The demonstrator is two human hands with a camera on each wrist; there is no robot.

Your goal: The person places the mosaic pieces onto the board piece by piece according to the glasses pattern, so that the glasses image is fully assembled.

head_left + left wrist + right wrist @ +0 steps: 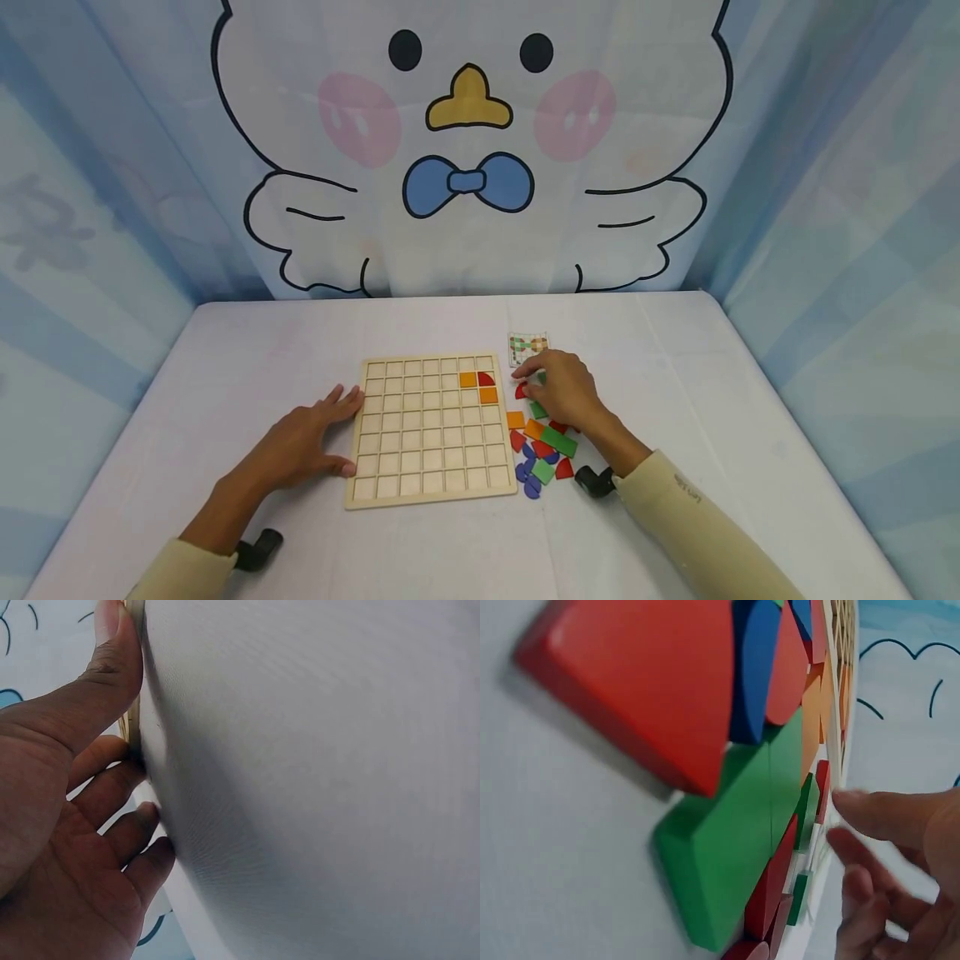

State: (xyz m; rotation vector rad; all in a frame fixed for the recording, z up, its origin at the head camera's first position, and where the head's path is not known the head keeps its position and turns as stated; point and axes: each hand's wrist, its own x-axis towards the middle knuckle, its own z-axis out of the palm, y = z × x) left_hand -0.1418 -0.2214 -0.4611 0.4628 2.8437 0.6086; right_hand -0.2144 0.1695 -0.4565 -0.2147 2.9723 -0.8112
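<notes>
A light wooden grid board (431, 504) lies on the table. Along its left edge rests my left hand (296, 446), thumb and fingertips spread and touching the frame; the left wrist view shows the hand (82, 825) against the board's side. Two orange squares (468, 380) and a red quarter-round piece (486, 379) sit in cells at the upper right. My right hand (566, 387) hovers over the loose pieces beside the board, close to a red piece (521, 390). In the right wrist view, thumb and fingers (862, 814) are slightly apart, with nothing visible between them.
Right of the board lie loose red, orange, blue and green pieces, among them a green square (543, 472) and blue pieces (532, 487). A small printed pattern card (521, 352) lies behind them, partly covered by my right hand. A patterned curtain (465, 250) stands behind the table.
</notes>
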